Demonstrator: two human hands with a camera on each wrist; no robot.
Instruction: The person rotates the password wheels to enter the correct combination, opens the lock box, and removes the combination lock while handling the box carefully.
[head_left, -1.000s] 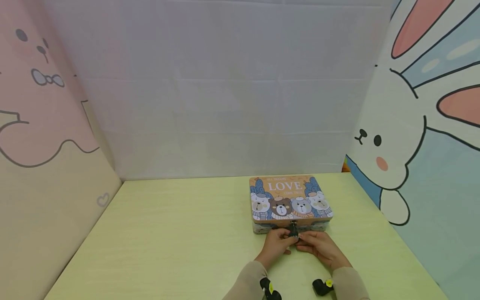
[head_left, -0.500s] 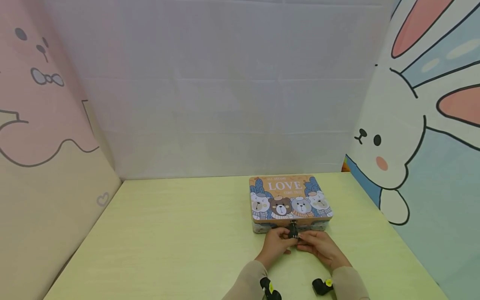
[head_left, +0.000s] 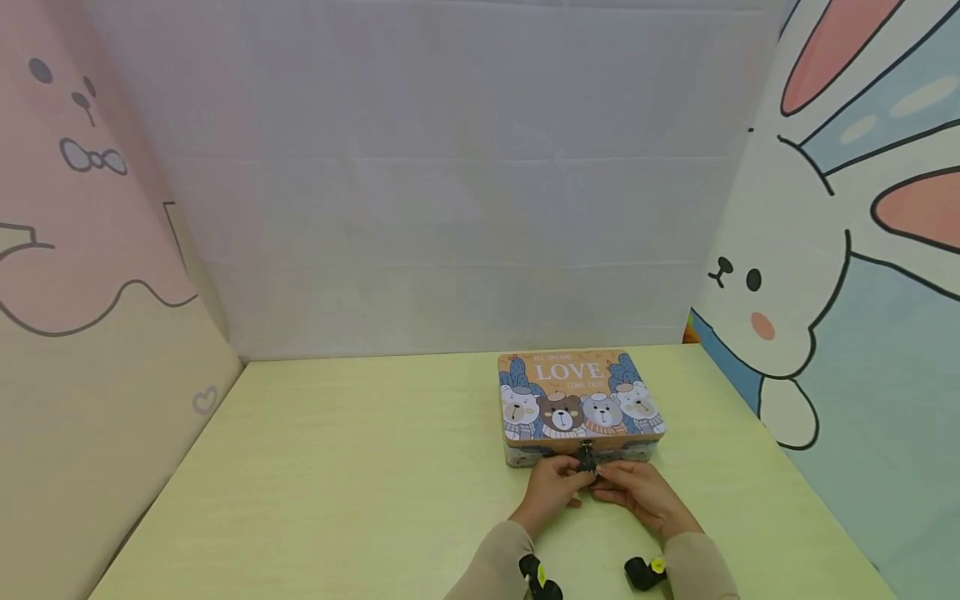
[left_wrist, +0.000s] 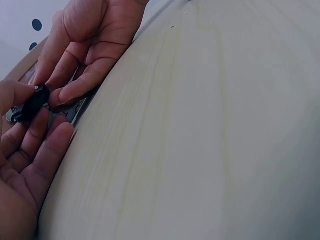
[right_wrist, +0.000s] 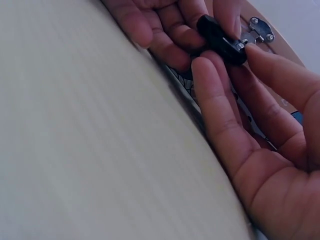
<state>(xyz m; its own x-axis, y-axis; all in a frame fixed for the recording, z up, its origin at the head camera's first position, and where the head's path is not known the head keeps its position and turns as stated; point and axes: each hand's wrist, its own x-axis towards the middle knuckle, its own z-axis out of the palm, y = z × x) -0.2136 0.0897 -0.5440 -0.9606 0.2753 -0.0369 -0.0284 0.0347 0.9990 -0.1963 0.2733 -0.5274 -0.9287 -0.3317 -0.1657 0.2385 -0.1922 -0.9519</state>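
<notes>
A rectangular tin box with bears and the word LOVE on its lid stands shut on the table. From the metal clasp at its front hangs a small black padlock, apparently a combination lock. My left hand pinches the padlock from the left between thumb and fingers. On the other side, my right hand grips its lower end with thumb and fingertips. Close up, the padlock is tilted and partly covered by fingers; its dials cannot be read.
The pale yellow-green table stretches to the left of the tin. A white sheet closes off the back. Side panels carry cartoon animals, with a rabbit on the right. Black wrist cameras sit at both sleeves.
Both hands and the tin stay almost where they were. Between the fingertips the padlock's lower end has turned slightly, and the pale marks seen there half a second ago show less clearly.
</notes>
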